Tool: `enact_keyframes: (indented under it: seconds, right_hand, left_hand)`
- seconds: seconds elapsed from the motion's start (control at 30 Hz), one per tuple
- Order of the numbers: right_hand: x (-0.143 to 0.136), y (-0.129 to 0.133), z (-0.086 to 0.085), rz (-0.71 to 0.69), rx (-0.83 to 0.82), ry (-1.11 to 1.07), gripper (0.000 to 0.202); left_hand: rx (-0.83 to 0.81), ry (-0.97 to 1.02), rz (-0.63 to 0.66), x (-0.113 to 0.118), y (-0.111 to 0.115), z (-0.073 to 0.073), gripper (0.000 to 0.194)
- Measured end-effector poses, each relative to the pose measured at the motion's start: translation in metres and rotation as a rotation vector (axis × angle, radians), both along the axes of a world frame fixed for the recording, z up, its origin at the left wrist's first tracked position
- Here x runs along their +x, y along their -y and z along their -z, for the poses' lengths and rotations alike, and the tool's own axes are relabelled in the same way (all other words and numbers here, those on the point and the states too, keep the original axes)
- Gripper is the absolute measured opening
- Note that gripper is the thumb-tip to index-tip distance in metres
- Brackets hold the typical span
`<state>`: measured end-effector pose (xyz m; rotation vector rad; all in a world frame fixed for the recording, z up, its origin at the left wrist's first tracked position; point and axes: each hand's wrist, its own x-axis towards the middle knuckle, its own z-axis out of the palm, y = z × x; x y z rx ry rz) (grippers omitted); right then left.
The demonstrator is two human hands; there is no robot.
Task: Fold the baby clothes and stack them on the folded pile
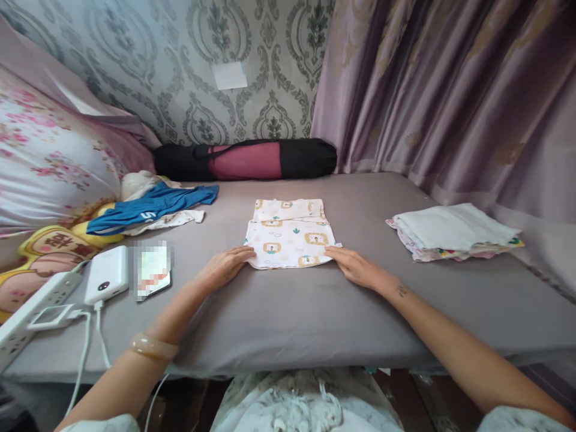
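Note:
A white cloth with tan lion prints [292, 240] lies folded on the grey sheet, in front of me at the middle. Its far part is a narrower band, with a fold line across it. My left hand [229, 264] rests at the cloth's near left edge, fingers stretched and lying flat. At the near right edge lies my right hand [355, 264], also flat with its fingertips on the cloth's corner. A small white tag shows beside the right fingertips.
Folded cloths [459, 228] are stacked at the right. Blue clothing [155, 207], a phone [155, 273], a white power bank [107, 273] and a power strip [45, 309] with cables lie left. A black and red bag [245, 160] lies along the wall.

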<state>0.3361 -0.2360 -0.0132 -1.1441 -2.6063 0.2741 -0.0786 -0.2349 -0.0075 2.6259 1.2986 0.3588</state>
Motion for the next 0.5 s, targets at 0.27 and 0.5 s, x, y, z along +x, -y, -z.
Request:
enact_keyframes:
  seconds: [0.27,0.5]
  right_hand:
    - [0.008,0.007,-0.029,-0.006,0.000,0.044,0.069]
    - [0.008,0.037,-0.054,0.009,0.015,0.183,0.069]
  left_hand:
    - [-0.022,0.035,-0.045,-0.010,0.001,-0.021,0.043]
    - [-0.015,-0.009,-0.005,-0.006,0.027,-0.037,0.042]
